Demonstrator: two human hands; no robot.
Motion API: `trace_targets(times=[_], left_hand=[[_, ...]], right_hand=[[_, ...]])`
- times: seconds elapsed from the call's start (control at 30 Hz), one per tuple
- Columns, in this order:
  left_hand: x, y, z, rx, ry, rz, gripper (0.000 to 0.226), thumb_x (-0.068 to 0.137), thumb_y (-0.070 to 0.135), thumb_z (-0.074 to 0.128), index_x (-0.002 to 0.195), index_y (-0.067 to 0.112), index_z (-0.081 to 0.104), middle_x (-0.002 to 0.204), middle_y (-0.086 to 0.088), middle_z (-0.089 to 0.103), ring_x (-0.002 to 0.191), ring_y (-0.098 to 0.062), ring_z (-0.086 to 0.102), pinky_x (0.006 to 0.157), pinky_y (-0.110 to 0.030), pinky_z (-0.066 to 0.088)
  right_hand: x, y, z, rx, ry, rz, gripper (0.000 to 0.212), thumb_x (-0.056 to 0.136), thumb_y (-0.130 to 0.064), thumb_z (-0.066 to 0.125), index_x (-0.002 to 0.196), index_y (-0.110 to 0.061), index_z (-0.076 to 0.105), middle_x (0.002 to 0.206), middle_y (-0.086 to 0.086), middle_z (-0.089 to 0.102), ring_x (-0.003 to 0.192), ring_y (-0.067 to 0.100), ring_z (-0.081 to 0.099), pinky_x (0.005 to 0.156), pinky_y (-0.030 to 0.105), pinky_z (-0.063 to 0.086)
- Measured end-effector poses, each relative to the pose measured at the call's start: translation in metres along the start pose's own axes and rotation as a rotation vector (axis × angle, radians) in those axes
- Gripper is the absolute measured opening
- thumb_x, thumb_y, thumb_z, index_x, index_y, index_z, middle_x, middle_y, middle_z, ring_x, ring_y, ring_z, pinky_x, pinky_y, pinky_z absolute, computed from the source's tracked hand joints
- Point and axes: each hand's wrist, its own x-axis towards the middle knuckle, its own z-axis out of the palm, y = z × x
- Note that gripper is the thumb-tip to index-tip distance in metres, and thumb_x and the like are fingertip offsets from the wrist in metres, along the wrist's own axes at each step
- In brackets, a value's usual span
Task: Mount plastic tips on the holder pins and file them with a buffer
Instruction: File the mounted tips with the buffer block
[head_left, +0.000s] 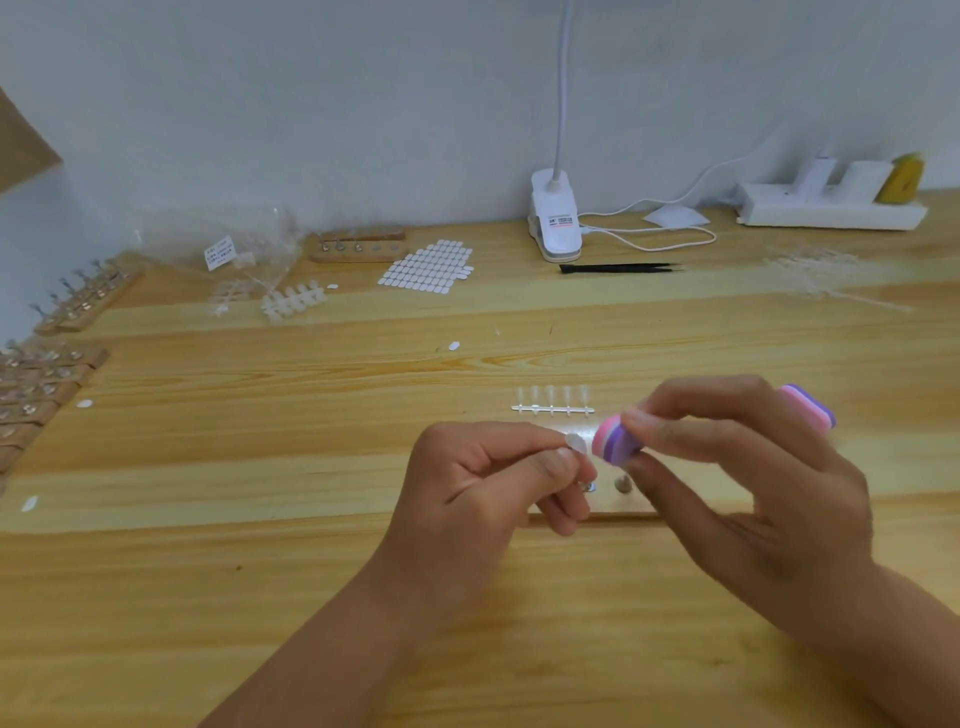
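Note:
My left hand (498, 475) pinches a small clear plastic tip (575, 443) between thumb and forefinger, just above a wooden holder (618, 501) that lies under both hands. My right hand (748, 483) grips a pink and purple striped buffer block (615, 436), and its near end touches the tip. The buffer's far end (808, 408) sticks out behind my fingers. Metal pin sockets (622, 484) show on the holder between my hands. A clear strip of several tips (551, 405) lies just beyond.
Rows of wooden holders with mounted tips (49, 374) line the left edge. At the back lie another wooden holder (358, 247), a sheet of white stickers (428, 266), plastic bags (228, 244), a clip lamp (556, 218), black tweezers (618, 268) and a power strip (831, 208).

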Motion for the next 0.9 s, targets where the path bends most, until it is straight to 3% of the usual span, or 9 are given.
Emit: trace_targets(times=[0.07,0.2,0.33,0.47,0.57,0.67,0.77,0.9], left_hand=[[-0.001,0.001,0.000,-0.004,-0.035,0.004,0.019,0.082,0.002,0.058,0.071,0.001,0.074,0.058,-0.013,0.066,0.051,-0.016,0.060,0.053,-0.014,0.044],[-0.001,0.000,0.001,0.021,-0.051,-0.009,0.021,0.085,0.004,0.056,0.072,0.005,0.074,0.058,-0.011,0.065,0.050,-0.017,0.059,0.053,-0.014,0.043],[-0.001,-0.001,-0.001,0.045,-0.072,-0.017,0.021,0.085,0.004,0.056,0.072,0.005,0.072,0.058,-0.011,0.065,0.052,-0.016,0.060,0.054,-0.013,0.043],[-0.002,-0.002,-0.001,0.075,-0.109,-0.010,0.020,0.088,0.005,0.056,0.077,0.003,0.072,0.059,-0.006,0.065,0.053,-0.015,0.060,0.056,-0.014,0.044],[-0.001,-0.001,-0.003,0.069,-0.086,-0.018,0.019,0.087,0.018,0.057,0.079,0.007,0.070,0.060,-0.003,0.064,0.055,-0.016,0.060,0.055,-0.022,0.042],[0.000,-0.001,-0.002,0.115,-0.099,-0.024,0.022,0.090,0.022,0.055,0.082,0.008,0.069,0.062,0.000,0.064,0.058,-0.016,0.060,0.055,-0.029,0.042],[-0.002,-0.003,0.000,0.185,-0.124,0.005,0.022,0.095,0.012,0.052,0.086,0.004,0.070,0.066,-0.002,0.066,0.059,-0.015,0.062,0.058,-0.021,0.043],[-0.002,-0.003,0.000,0.192,-0.116,-0.011,0.023,0.097,0.014,0.049,0.092,0.007,0.071,0.074,-0.007,0.069,0.060,-0.021,0.067,0.058,-0.012,0.044]], right_hand=[[-0.002,-0.006,0.003,-0.003,-0.025,-0.064,0.020,0.090,-0.003,0.069,0.107,-0.014,0.071,0.099,0.008,0.066,0.092,0.013,0.062,0.096,0.015,0.041],[0.000,0.001,0.001,-0.101,-0.064,-0.111,0.013,0.089,0.000,0.067,0.098,-0.002,0.075,0.090,0.014,0.069,0.087,0.016,0.060,0.102,0.012,0.033],[-0.001,0.000,-0.001,-0.040,-0.027,-0.093,0.022,0.090,0.001,0.070,0.107,-0.012,0.072,0.097,0.009,0.066,0.091,0.016,0.061,0.091,0.017,0.043],[-0.003,0.002,0.000,-0.069,-0.045,-0.139,0.022,0.091,0.002,0.069,0.112,-0.007,0.068,0.098,0.011,0.067,0.093,0.017,0.062,0.093,0.018,0.043],[0.000,0.009,-0.003,-0.078,-0.037,-0.074,0.027,0.088,0.003,0.071,0.112,-0.008,0.067,0.095,0.013,0.066,0.089,0.017,0.061,0.087,0.020,0.048],[-0.002,0.004,-0.002,-0.052,0.003,-0.089,0.018,0.093,-0.004,0.068,0.109,-0.012,0.070,0.100,0.006,0.062,0.093,0.014,0.061,0.091,0.017,0.045],[-0.005,0.003,0.001,-0.084,-0.042,-0.138,0.023,0.093,-0.001,0.068,0.115,-0.004,0.063,0.100,0.009,0.064,0.095,0.018,0.060,0.093,0.018,0.044],[-0.001,0.015,-0.003,-0.129,-0.064,-0.078,0.034,0.088,0.008,0.068,0.118,-0.007,0.065,0.099,0.016,0.064,0.090,0.024,0.062,0.085,0.025,0.049]])
